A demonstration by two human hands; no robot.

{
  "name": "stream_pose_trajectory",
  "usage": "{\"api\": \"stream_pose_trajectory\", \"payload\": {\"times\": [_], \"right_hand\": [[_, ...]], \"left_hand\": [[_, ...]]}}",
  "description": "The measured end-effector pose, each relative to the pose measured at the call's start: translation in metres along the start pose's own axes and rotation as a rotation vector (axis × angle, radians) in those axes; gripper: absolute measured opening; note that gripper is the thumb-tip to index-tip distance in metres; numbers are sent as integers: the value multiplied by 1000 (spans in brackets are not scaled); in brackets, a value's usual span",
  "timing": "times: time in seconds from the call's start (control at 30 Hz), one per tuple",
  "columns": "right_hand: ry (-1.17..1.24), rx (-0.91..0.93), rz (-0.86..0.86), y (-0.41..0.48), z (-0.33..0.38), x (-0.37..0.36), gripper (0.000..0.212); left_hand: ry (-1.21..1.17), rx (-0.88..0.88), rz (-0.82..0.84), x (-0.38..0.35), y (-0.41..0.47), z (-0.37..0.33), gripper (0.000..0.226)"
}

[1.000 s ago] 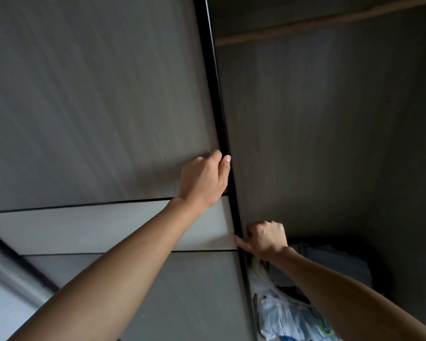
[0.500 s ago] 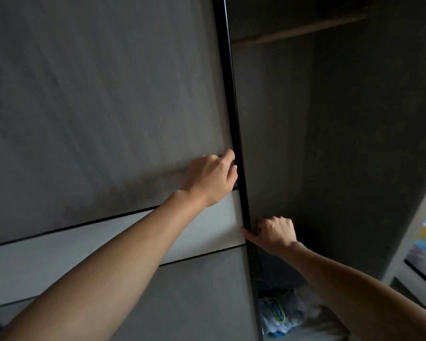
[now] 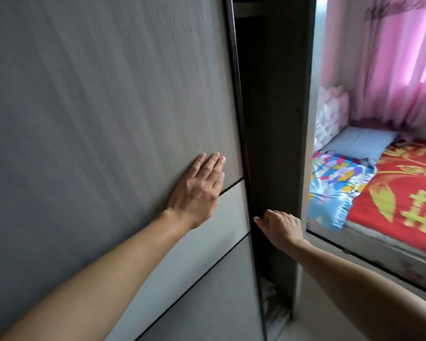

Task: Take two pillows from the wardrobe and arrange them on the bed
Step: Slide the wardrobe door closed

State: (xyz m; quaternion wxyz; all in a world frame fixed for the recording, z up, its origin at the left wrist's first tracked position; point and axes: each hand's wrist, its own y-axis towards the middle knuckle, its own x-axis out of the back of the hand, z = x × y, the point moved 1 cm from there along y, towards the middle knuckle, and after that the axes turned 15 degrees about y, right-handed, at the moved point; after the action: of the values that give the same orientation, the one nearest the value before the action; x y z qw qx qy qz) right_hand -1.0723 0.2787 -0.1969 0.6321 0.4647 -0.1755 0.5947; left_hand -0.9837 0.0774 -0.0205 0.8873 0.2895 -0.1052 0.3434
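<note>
The grey sliding wardrobe door [image 3: 108, 107] fills the left of the view. My left hand [image 3: 197, 190] lies flat on its face near the right edge, fingers spread. My right hand [image 3: 279, 225] is lower, in the narrow dark opening [image 3: 271, 119], with the fingers curled and the thumb against the door's black edge. No pillow shows inside the wardrobe; only some pale fabric [image 3: 273, 303] is visible at the bottom. The bed [image 3: 403, 193] is at the right, with a red and gold cover.
The wardrobe's dark side panel [image 3: 303, 143] bounds the opening on the right. On the bed lie a light blue pillow [image 3: 362, 141] and a colourful patterned cloth [image 3: 335, 183]. Pink curtains [image 3: 391, 57] hang behind it. A white lace cushion [image 3: 330, 114] stands by the headboard.
The view swung right, bringing the bed into sight. My left hand went from hooking the door's edge to lying flat on its face. The visible opening has narrowed.
</note>
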Motion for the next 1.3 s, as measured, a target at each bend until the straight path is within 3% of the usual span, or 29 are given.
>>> {"api": "stream_pose_trajectory", "payload": {"times": [0.2, 0.53, 0.67, 0.77, 0.93, 1.03, 1.1, 1.17, 1.3], "right_hand": [[68, -222, -208, 11, -59, 45, 27], [275, -424, -145, 109, -126, 75, 55], [405, -404, -135, 143, -137, 66, 52], [422, -288, -92, 151, -147, 55, 46], [375, -266, -40, 156, -166, 47, 36], [420, -263, -65, 159, -173, 43, 22], [477, -252, -99, 160, -174, 42, 26], [438, -195, -66, 159, -173, 45, 7], [487, -153, -12, 156, -170, 51, 11]], "left_hand": [[38, -30, 54, -12, 62, -22, 54], [75, -30, 46, -37, 145, -58, 50], [87, -29, 43, -44, 172, -70, 49], [115, -19, 14, -48, 189, -79, 48], [116, 2, -29, -57, 214, -90, 44], [101, 13, -39, -60, 225, -94, 42], [95, 21, -44, -63, 228, -98, 42], [99, 34, -40, -66, 228, -101, 43], [73, 56, -69, -70, 228, -102, 45]]}}
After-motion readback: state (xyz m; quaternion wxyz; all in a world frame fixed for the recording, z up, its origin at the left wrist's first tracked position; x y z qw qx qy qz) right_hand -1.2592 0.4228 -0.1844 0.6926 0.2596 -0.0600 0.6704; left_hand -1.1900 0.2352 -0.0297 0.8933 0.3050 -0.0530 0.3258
